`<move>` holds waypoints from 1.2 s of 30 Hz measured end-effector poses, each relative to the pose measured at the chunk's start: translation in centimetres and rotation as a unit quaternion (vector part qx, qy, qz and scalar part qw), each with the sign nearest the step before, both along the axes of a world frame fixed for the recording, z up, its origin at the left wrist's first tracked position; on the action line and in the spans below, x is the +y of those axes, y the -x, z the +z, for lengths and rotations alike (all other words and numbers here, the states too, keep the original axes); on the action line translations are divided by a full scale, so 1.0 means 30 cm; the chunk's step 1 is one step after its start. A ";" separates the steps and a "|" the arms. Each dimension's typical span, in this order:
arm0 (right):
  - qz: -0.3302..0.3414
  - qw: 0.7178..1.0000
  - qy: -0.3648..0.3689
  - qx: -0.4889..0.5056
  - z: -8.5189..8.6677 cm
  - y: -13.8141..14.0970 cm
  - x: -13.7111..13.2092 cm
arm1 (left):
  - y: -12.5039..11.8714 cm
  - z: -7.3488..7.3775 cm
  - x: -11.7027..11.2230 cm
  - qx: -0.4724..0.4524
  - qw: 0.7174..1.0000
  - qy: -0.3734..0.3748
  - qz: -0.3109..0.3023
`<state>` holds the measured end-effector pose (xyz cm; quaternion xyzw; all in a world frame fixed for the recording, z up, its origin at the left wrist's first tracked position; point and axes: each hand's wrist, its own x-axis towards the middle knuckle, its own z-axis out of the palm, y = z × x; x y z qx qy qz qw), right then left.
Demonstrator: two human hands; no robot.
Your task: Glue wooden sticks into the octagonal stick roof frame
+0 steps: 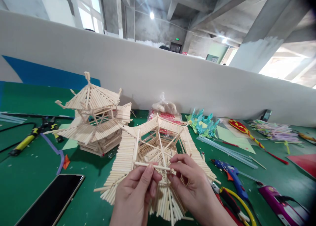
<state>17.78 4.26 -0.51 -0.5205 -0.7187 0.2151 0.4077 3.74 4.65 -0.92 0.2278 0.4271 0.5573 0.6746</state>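
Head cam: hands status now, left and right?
Left hand: closed, pinching the wooden stick near its left end.
Right hand: closed, pinching the same stick's right end, above the stick roof.

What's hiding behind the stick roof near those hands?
A knotted clear plastic bag of pale stuff, atop red packets. The stick roof covers their lower parts, so the contents are unclear.

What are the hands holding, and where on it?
A thin pale wooden stick: left hand pinches near its middle, right hand pinches its right end.
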 end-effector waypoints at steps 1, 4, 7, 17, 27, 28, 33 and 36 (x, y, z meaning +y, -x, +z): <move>0.004 1.000 0.001 0.001 0.000 0.000 0.000 | -0.001 -0.001 0.001 0.000 1.000 0.000 0.000; 0.007 1.000 0.005 0.004 0.001 0.001 0.002 | -0.002 -0.001 0.002 -0.001 1.000 0.004 -0.002; 0.005 1.000 0.004 0.003 0.001 0.003 0.006 | -0.003 -0.001 0.001 -0.001 1.000 0.005 -0.003; 0.007 1.000 0.000 0.008 -0.005 0.003 0.005 | -0.003 0.007 -0.001 0.000 1.000 0.006 0.001; 0.007 1.000 -0.008 -0.005 -0.004 0.003 0.005 | -0.006 0.011 0.008 -0.002 1.000 0.010 -0.001; 0.009 1.000 -0.010 -0.004 -0.004 0.002 0.005 | -0.006 0.011 0.007 -0.003 1.000 0.013 -0.003; 0.019 1.000 -0.005 0.007 -0.003 0.002 0.005 | -0.003 0.008 0.001 -0.022 0.999 0.022 -0.014; 0.021 1.000 0.004 0.009 -0.002 0.002 0.005 | -0.002 0.006 0.000 -0.027 0.999 0.021 -0.012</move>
